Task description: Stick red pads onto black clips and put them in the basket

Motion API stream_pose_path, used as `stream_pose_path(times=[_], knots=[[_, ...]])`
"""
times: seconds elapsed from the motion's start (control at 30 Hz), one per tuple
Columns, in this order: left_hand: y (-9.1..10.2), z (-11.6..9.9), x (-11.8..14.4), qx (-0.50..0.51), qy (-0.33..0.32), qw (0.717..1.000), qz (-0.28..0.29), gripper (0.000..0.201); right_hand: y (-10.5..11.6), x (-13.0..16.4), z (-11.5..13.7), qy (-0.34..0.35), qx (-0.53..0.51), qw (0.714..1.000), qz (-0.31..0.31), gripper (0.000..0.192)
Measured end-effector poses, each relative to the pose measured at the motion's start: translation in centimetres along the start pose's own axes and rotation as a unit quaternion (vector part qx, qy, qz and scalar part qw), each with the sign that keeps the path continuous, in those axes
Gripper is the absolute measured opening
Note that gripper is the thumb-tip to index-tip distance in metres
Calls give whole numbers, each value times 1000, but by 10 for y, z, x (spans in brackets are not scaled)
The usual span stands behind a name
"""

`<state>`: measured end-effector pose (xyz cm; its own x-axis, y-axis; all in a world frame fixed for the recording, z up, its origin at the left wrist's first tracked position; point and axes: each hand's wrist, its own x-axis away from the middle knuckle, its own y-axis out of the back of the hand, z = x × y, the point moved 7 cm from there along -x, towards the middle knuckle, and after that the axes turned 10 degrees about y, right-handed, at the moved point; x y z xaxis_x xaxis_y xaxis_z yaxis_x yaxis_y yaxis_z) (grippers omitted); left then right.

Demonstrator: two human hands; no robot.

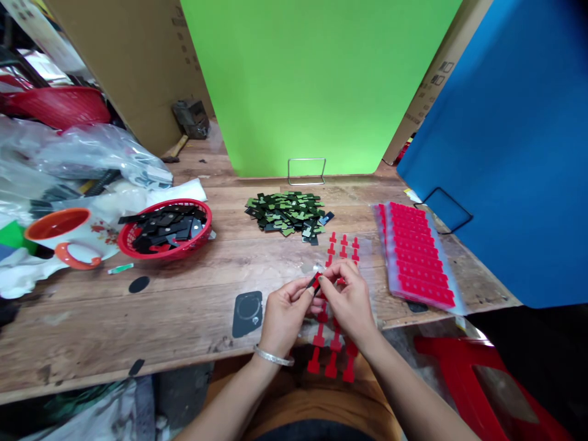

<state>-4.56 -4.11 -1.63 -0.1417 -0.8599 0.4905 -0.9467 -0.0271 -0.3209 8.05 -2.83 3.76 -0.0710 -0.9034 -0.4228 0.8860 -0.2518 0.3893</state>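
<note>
My left hand (285, 313), with a silver bangle at the wrist, pinches a small flat black piece (312, 284) between thumb and fingers. Against that piece my right hand (350, 296) pinches a small red tab (316, 278); the fingers partly hide both. Beneath the hands lies a clear sheet of T-shaped red stickers (331, 362), hanging over the table's front edge. Beyond the hands spreads a heap of small black and green pieces (289, 212).
At left stand a red basket (202, 241) of black pieces and an orange-and-white mug (94, 236). A stack of red sticker sheets (419, 254) lies at right. Green (316, 79) and blue (509, 153) boards stand behind. A red stool (487, 386) is below right.
</note>
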Motion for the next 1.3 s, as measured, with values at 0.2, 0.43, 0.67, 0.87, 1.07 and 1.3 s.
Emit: stream_pose_path(times=[0.2,0.43,0.67,0.87,1.07,1.3], knots=[[1,3,2,-3,-13,1000,-17,38,-2,1,-1,-9,-3,1000,4,6],[3,-3,7,-12,-22,999,-38,39,8,3,-16,-90,-20,995,-40,35],[-3,-3,10,7,4,1000,0,35,-25,10,-27,-157,-221,957,104,23],[13,4,0,46,43,998,-4,33,-25,14,-49,-183,-194,960,82,38],[100,-93,-18,30,-123,985,-117,44,7,9,-56,-80,-48,995,35,31],[189,-209,37,-224,-370,834,-341,40,10,19,-72,-19,24,999,42,27]])
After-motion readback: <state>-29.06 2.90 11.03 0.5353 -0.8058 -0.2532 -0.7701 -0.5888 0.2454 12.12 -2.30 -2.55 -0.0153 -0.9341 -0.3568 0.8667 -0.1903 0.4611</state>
